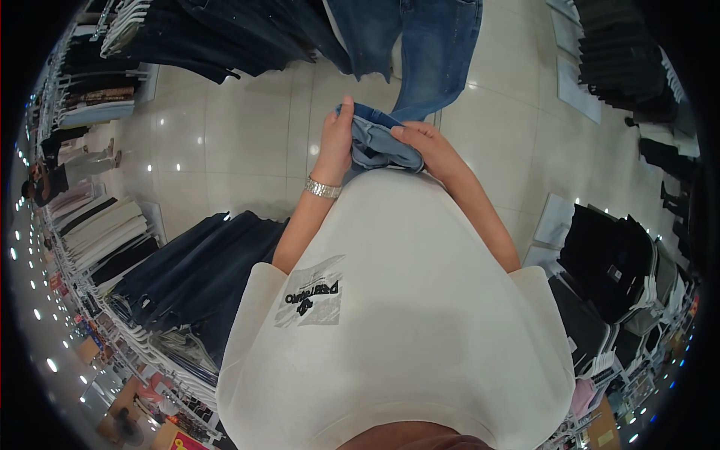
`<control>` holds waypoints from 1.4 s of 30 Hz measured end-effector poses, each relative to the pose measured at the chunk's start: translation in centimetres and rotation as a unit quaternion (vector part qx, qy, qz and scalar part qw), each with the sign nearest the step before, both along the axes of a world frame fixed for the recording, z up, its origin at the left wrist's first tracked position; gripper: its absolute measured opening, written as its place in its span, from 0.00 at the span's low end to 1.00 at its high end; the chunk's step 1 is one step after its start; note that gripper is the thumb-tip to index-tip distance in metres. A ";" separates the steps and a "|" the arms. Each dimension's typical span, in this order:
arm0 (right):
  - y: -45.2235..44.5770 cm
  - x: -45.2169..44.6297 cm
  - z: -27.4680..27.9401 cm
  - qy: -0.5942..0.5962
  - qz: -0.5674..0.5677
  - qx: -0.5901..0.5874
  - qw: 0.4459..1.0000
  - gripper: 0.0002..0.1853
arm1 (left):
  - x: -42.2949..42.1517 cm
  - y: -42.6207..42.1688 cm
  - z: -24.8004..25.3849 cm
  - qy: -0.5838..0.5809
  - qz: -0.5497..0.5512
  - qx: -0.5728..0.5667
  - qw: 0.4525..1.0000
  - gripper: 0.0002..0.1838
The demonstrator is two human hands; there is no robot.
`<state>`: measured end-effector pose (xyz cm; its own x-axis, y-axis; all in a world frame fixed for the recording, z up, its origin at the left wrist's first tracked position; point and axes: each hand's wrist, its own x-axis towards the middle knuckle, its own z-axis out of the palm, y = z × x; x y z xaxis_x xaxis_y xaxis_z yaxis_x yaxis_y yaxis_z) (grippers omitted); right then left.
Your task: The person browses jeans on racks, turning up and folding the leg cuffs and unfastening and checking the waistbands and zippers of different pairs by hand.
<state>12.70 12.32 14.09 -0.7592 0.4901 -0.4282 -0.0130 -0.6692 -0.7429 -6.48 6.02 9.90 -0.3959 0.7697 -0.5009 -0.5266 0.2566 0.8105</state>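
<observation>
Held in front of my white shirt is a piece of blue denim [385,145], its paler inner side facing up and its darker edge along the top. My left hand [339,140], with a silver bracelet on the wrist, grips its left side, thumb pointing up. At the right side my right hand [420,141] pinches the edge between thumb and fingers. Just beyond, a pair of blue jeans [437,60] hangs from above, its lower leg reaching down beside my right hand. The underside of the held denim is hidden.
Dark jeans [225,37] hang on a rack at the top left. More jeans [199,270] hang at the lower left. Black garments [607,247] hang on the right. A person [60,176] is at the far left. Tiled floor [247,135] lies beneath.
</observation>
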 end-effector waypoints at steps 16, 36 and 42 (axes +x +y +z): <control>-0.8 -0.6 1.2 -0.040 -0.004 0.025 0.999 0.14 | -0.2 -1.1 0.0 0.074 -0.023 -0.003 0.997 0.21; -2.0 -1.6 -0.1 -0.031 -0.076 -0.003 0.997 0.15 | -1.0 -2.6 -1.0 0.108 -0.046 0.014 0.993 0.22; -2.2 -1.8 -0.3 -0.033 -0.083 -0.005 0.996 0.14 | -1.1 -2.9 -1.1 0.100 -0.018 0.022 0.995 0.21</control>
<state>10.87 10.14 13.76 -0.6385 0.6019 -0.4796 -0.0755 -0.6692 -0.7392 -7.57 3.10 8.81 -0.4560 0.8050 -0.3796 -0.3443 0.2338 0.9093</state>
